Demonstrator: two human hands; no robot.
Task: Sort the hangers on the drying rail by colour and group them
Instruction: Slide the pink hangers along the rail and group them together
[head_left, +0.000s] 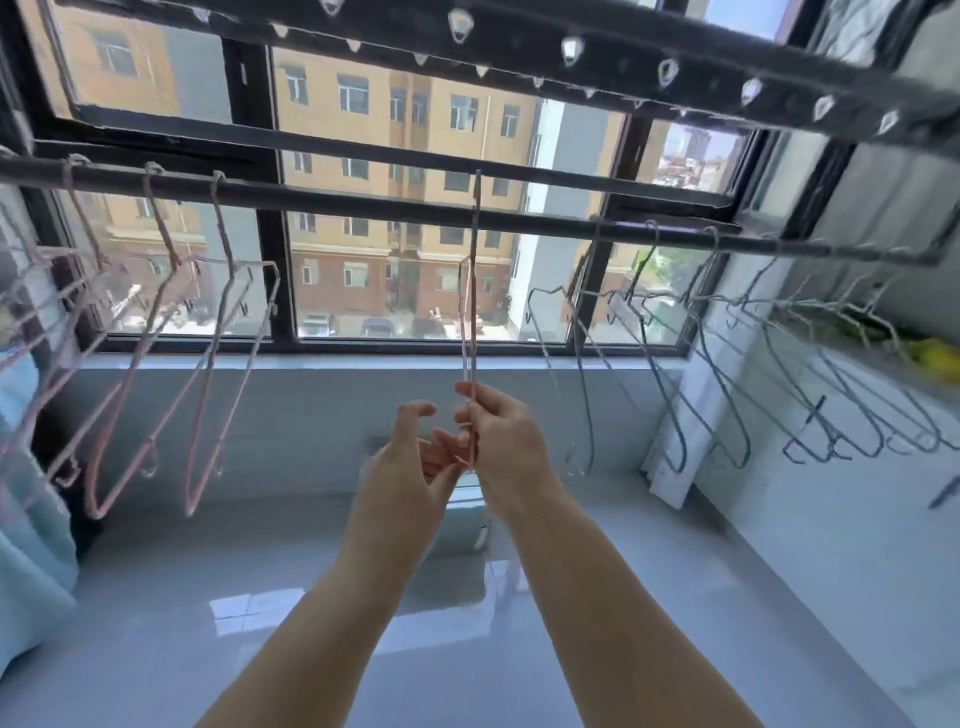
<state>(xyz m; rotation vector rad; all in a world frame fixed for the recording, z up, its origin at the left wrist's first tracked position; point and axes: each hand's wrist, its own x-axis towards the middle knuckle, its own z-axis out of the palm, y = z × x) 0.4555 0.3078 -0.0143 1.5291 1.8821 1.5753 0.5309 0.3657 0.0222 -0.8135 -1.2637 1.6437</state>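
Inspector: While it hangs alone at mid-span of the dark metal drying rail (363, 200), how does the thin pink wire hanger (472, 291) stand?

Recorder: Edge-on, hook over the rail, between two groups. More pink wire hangers (208, 364) cluster at the left end and grey-blue wire hangers (675, 374) at the right.

Inspector: Hands?

Recorder: Right hand (498, 431) pinches the lone hanger's lower end between thumb and fingers. Left hand (410, 447) sits just beside it, fingers loosely curled, gripping nothing.
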